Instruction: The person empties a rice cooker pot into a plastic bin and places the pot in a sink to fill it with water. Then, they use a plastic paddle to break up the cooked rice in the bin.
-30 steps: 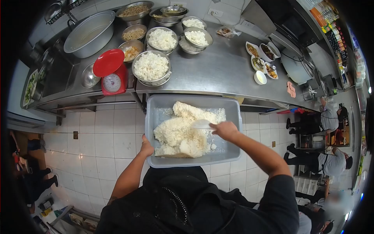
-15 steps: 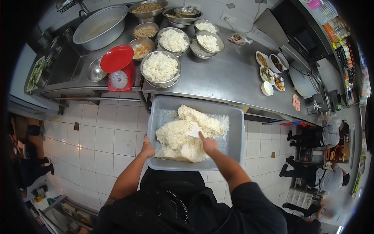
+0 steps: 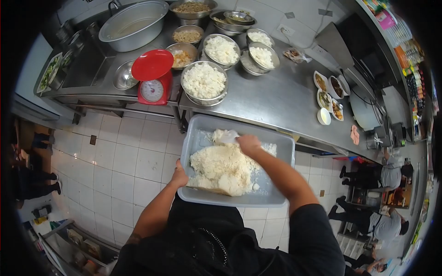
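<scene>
Heaped cooked rice (image 3: pixel 221 168) lies in a grey plastic tub (image 3: pixel 287 179) in front of my body. My left hand (image 3: pixel 178 175) grips the tub's left rim, thumb up and the other fingers mostly hidden beneath the edge. Over the far part of the tub, my right hand (image 3: pixel 249 144) is closed on a white rice paddle (image 3: pixel 229 136). Its blade points left and lies against rice near the far wall. Loose grains and small clumps are scattered along the tub's right side.
Rice-filled metal bowls (image 3: pixel 204 83) stand on the steel counter (image 3: pixel 276 99) beyond the tub, beside a red scale (image 3: pixel 152 78). A large metal basin (image 3: pixel 133 27) is at the back left. Small white dishes (image 3: pixel 324 100) sit right. Co-workers (image 3: pixel 386 177) stand far right.
My right hand has moved the rice paddle toward the tub's far wall. The long rice clump there has broken up or shifted. My left hand stays on the rim.
</scene>
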`<act>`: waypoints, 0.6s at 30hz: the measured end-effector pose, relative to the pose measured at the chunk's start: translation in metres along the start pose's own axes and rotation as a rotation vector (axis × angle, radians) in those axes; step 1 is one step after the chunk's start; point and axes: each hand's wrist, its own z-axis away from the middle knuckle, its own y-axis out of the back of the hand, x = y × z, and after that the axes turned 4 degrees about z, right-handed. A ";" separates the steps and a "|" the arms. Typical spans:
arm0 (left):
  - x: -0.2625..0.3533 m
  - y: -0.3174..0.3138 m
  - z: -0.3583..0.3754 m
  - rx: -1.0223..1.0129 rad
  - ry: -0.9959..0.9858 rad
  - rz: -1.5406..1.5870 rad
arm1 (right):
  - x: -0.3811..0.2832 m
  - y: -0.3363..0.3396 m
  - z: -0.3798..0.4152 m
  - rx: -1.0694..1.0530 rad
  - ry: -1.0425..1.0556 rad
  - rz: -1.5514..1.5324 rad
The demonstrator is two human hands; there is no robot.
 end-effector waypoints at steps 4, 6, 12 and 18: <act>0.016 0.007 0.010 0.009 0.033 -0.008 | -0.088 -0.012 -0.046 -0.019 -0.013 -0.133; 0.017 0.007 0.009 -0.007 0.074 -0.006 | -0.096 -0.023 -0.040 -0.014 -0.054 -0.219; 0.024 0.008 0.012 -0.017 0.076 -0.030 | -0.075 -0.080 -0.001 0.201 -0.046 -0.649; 0.001 -0.001 0.003 -0.013 0.023 0.015 | 0.009 0.037 0.036 -0.030 0.060 0.027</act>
